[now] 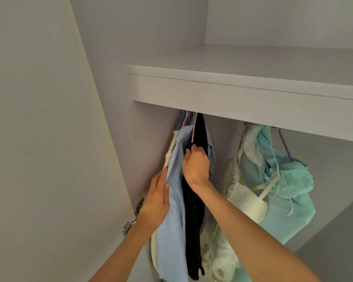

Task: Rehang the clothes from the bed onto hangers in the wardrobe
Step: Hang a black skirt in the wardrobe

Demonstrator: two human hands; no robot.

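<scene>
A blue-and-white striped cotton shirt hung at the far left of the wardrobe, under the white wooden shelf, with a long black knitted garment just beside it on a pink plastic hanger. The left hand lay flat-fingered against the shirt's edge, thumb over the fabric, holding it aside. The right hand was curled into the black garment near its top, gripping the cloth. To the right hung a cream lace dress and a mint-green bundled garment by a purple hanger. Several pieces looked already hung; the black one seemed to need only settling. The bed was out of sight, so what remained could not be judged.
</scene>
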